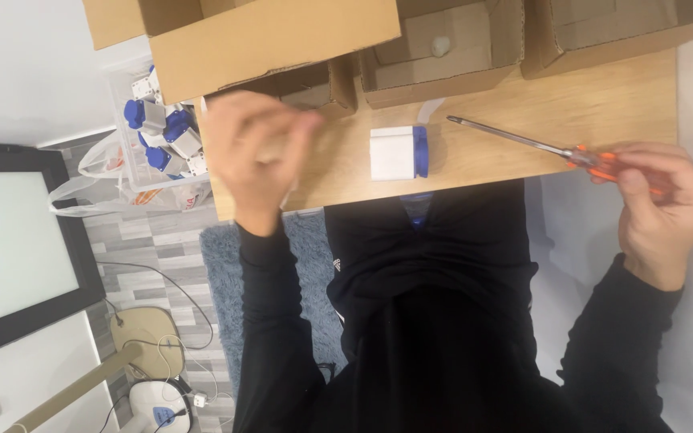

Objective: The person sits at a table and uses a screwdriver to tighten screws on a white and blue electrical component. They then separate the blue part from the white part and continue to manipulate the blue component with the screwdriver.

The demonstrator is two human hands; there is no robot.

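Right hand (663,208) grips screwdriver (539,146), tip towards white-blue socket (397,152) on tabletop (523,104); left hand (254,156) blurred, grip unclear.

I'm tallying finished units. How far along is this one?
Done: hard to tell; one white-and-blue socket sits alone on the table. In hand: the right hand holds an orange screwdriver; the left hand is blurred, its contents unclear. Left: more sockets wait in the clear bin.
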